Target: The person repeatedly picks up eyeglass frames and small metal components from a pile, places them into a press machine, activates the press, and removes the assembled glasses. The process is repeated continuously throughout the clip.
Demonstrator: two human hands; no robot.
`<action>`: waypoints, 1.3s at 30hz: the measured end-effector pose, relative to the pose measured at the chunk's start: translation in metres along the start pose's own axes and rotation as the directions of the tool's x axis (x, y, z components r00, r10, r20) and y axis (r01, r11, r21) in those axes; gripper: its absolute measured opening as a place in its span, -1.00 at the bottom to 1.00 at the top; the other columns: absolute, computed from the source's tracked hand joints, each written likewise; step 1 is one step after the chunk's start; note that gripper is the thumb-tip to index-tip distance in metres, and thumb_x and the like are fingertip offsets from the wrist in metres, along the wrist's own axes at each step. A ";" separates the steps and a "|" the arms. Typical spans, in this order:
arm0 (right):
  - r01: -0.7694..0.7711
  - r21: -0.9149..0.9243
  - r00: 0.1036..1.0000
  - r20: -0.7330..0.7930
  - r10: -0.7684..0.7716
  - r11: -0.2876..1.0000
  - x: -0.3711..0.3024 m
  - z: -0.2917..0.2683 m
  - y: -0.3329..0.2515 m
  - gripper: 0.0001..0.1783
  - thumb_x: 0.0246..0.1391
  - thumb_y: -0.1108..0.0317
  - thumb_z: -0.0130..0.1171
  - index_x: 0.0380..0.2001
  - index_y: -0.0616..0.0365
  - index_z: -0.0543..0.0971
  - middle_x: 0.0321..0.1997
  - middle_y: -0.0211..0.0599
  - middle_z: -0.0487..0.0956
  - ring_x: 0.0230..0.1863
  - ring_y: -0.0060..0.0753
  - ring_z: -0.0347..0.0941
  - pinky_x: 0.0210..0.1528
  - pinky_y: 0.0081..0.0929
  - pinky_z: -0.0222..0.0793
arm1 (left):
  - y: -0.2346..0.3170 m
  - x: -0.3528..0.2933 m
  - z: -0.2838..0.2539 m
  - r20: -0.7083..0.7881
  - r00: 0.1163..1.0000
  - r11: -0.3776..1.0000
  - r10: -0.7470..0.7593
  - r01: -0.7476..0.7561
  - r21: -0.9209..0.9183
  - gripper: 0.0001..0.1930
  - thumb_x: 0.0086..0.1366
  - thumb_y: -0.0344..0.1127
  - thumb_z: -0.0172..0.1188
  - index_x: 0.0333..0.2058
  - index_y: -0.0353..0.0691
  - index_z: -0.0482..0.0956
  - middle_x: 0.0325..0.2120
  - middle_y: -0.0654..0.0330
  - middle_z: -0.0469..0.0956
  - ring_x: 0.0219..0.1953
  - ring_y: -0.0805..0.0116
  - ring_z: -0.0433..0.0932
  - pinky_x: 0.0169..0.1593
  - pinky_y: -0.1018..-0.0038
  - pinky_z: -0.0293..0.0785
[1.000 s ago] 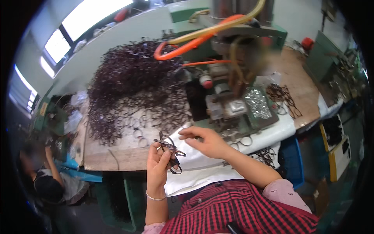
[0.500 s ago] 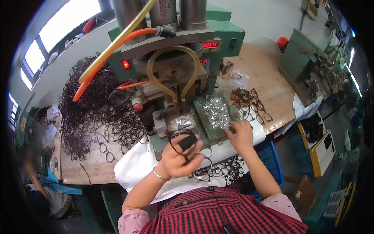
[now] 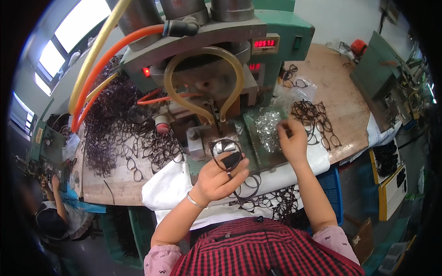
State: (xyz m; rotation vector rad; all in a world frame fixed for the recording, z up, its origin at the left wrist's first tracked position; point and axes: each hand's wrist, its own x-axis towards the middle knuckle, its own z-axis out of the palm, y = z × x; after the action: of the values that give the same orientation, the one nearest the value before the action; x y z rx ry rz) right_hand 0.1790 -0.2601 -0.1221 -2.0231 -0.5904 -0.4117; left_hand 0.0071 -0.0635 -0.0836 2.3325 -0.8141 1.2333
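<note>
My left hand (image 3: 217,183), with a bracelet at its wrist, is closed on a dark eyeglass frame (image 3: 212,146). It holds the frame just in front of the green machine's small work area (image 3: 220,130), below the metal tooling. A black pad or finger cover (image 3: 231,160) shows at its fingertips. Farther right, my right hand (image 3: 293,139) is at the right side of a green tray (image 3: 258,161) full of small shiny metal pieces (image 3: 267,130). Its fingers are curled together in a pinch; whatever may be between them is too small to see.
A large heap of dark eyeglass frames (image 3: 103,133) covers the table's left. Smaller piles lie to the right (image 3: 317,120) and on white cloth near me (image 3: 276,200). Orange hoses (image 3: 99,69) hang at the machine's left. A blue basket (image 3: 329,188) stands right. Another person works far left.
My right hand has moved from the tray's near right corner farther up beside the metal pieces, its fingers now curled in. My left hand has turned the eyeglass frame toward the machine. The whole view has shifted.
</note>
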 end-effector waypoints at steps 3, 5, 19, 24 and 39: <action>-0.102 0.009 0.995 -0.008 0.102 0.995 -0.007 0.005 0.023 -0.89 0.06 0.44 0.22 -0.33 0.22 0.62 -0.36 -0.14 0.61 -0.32 -0.15 0.53 -0.23 -0.35 0.41 | -0.003 0.002 0.001 -0.004 1.000 1.000 0.024 -0.024 0.013 -0.66 0.06 -0.63 0.26 -0.15 -0.26 0.49 -0.16 0.00 0.67 -0.12 -0.03 0.65 -0.06 0.16 0.63; -0.140 0.064 0.990 -0.014 0.142 0.988 -0.006 0.005 0.021 -0.87 0.09 0.44 0.23 -0.29 0.22 0.64 -0.38 -0.12 0.63 -0.33 -0.19 0.57 -0.24 -0.37 0.44 | -0.002 0.001 0.005 -0.034 0.999 0.999 0.037 -0.037 0.012 -0.67 0.06 -0.62 0.26 -0.16 -0.26 0.51 -0.16 0.01 0.67 -0.10 -0.03 0.65 -0.03 0.14 0.62; -0.250 0.279 0.967 0.020 0.254 0.927 -0.029 0.000 0.001 -0.84 0.08 0.49 0.26 -0.25 0.25 0.68 -0.28 -0.23 0.69 -0.25 -0.45 0.59 -0.16 -0.56 0.46 | 0.058 -0.010 -0.034 0.205 0.319 0.012 -0.925 0.564 -0.826 -0.58 0.25 -0.45 0.14 0.07 -0.35 0.31 -0.09 -0.08 0.53 -0.14 0.20 0.59 -0.07 0.40 0.50; -0.167 0.203 0.985 0.071 0.156 0.965 -0.019 0.010 -0.007 -0.84 0.05 0.47 0.27 -0.27 0.23 0.68 -0.28 -0.20 0.69 -0.25 -0.33 0.60 -0.14 -0.49 0.45 | 0.046 0.024 -0.040 0.474 0.360 -0.053 -0.803 0.750 -0.659 -0.77 0.31 -0.29 0.23 -0.25 -0.37 0.52 -0.45 0.07 0.60 -0.42 0.30 0.61 -0.35 0.49 0.49; 0.053 0.385 0.964 0.221 -0.147 0.921 0.004 -0.014 -0.101 -0.90 0.00 0.54 0.30 -0.36 0.25 0.60 -0.32 -0.36 0.63 -0.23 -0.52 0.54 -0.09 -0.55 0.41 | -0.021 -0.057 -0.100 -0.089 0.161 0.179 -0.983 0.711 -0.680 -0.89 0.49 -0.32 0.03 -0.17 -0.21 0.36 -0.36 0.16 0.48 -0.42 0.39 0.52 -0.40 0.53 0.47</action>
State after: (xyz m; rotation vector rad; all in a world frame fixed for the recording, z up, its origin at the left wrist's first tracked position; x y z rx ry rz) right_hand 0.1252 -0.2278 -0.0421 -1.6854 -0.8604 -0.0926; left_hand -0.0670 0.0272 -0.0781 1.3487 0.4948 0.7944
